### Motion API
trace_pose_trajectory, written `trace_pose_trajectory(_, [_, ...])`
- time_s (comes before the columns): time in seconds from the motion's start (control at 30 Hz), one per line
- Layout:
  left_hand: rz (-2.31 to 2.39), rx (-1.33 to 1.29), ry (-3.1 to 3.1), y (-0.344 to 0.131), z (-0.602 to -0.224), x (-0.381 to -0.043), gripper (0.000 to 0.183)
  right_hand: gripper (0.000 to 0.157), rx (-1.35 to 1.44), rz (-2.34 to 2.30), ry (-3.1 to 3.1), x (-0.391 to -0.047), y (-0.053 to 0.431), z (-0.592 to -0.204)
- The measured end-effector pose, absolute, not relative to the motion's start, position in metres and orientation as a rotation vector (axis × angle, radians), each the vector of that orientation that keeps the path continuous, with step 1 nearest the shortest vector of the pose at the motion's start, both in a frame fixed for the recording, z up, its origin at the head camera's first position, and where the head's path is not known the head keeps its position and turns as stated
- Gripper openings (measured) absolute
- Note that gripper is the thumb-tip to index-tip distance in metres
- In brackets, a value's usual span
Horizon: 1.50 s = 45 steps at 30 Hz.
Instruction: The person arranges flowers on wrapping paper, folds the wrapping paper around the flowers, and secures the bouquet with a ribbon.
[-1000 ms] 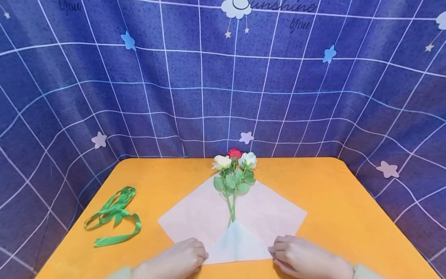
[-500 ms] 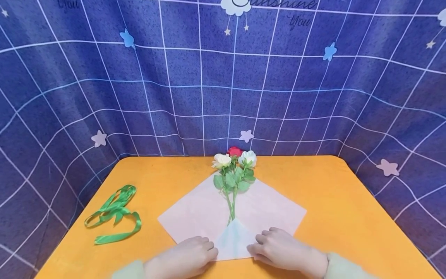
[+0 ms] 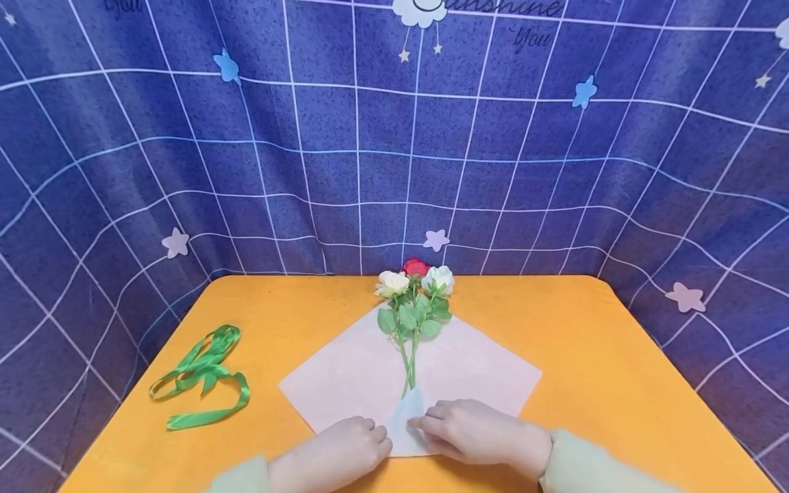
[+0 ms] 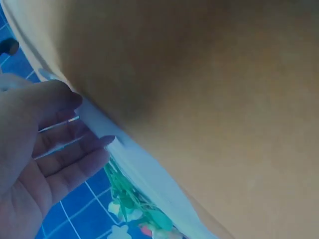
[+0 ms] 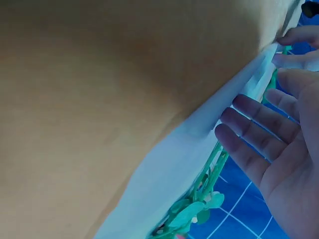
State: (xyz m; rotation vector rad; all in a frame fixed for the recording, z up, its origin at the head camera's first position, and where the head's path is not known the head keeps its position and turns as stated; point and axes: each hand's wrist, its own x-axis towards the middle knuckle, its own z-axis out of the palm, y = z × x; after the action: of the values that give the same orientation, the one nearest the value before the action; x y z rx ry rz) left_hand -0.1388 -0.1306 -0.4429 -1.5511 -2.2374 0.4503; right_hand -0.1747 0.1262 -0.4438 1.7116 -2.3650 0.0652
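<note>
From above the near side of the paper sheet [image 3: 345,380], the head view faces forward and down; both tilted wrist views look past its near edge from close by, sharing the flowers [image 3: 408,318] and curtain [image 3: 382,178] beyond

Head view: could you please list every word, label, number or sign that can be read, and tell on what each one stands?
"Sunshine": on the blue curtain, top centre; its first letter, over a printed cloud, is cut by the picture edge.
"You": on the curtain, below "Sunshine", faint.
"You": on the curtain, top left, faint.
No readable text shows on the paper, flowers or green ribbon.
</note>
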Motion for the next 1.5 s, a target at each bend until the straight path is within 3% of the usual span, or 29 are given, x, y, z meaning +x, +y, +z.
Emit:
trace_pose_trajectory(0.13, [0.536, -1.526, -2.09, -0.125, -0.447, -0.139, 0.003, 0.038, 1.744, 0.048, -2.386, -0.18, 0.12, -0.442])
trace_pose_trajectory(0.43, [0.644, -1.565, -1.948, -0.117, -0.448, -0.136, 0.012, 0.034, 1.779, -0.021, -2.345, -0.184, 0.111, -0.447])
trace_pose_trajectory(0.73, [0.641, -1.548, -1.919, -0.112, -0.44, -0.133, 0.017, 0.04, 1.727, -0.079, -2.293, -0.183, 0.113, -0.456])
trace_pose_trajectory(1.07, [0.659, -1.506, -1.886, -0.104, -0.438, -0.132, 0.039, 0.035, 1.728, -0.016, -2.351, -0.184, 0.117, -0.458])
trace_pose_trajectory(1.23, [0.691, -1.553, -1.853, -0.1, -0.438, -0.133, 0.061, 0.034, 1.744, 0.247, -2.504, -0.186, 0.124, -0.454])
trace_pose_trajectory(1.4, [0.657, -1.616, -1.9, -0.096, -0.44, -0.134, 0.032, 0.024, 1.819, 0.457, -2.667, -0.195, 0.142, -0.449])
trace_pose_trajectory(1.5, [0.619, -1.654, -1.934, -0.095, -0.442, -0.134, 0.027, 0.012, 1.856, 0.549, -2.673, -0.201, 0.152, -0.447])
